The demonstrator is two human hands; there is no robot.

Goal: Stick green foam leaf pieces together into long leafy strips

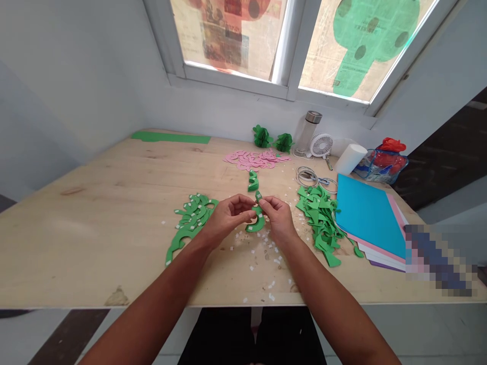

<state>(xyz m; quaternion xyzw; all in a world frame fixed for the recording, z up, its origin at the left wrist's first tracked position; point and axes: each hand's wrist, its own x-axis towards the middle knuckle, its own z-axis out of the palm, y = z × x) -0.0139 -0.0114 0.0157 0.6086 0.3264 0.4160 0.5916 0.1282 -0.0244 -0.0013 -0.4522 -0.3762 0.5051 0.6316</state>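
Note:
A curved green piece (258, 223) with small white squares on it is between my hands, above the middle of the table. The fingers of my right hand (279, 215) pinch its right side near the top. My left hand (234, 213) is at its left edge, thumb and fingertips close together on it. Just beyond my hands lies a small stack of green pieces (253, 181). To the left of my left hand, overlapping green curved pieces (194, 210) with white squares are spread out. White paper bits (277, 248) are scattered nearer the table edge.
Green scraps (319, 215) are heaped right of my right hand, beside blue sheets (369, 213). Pink pieces (254, 159), green paper ornaments (262, 137), a bottle (306, 133), a fan (321, 145), tape rings and scissors (323, 181), a white roll (350, 158) and a clear bag (384, 165) stand behind.

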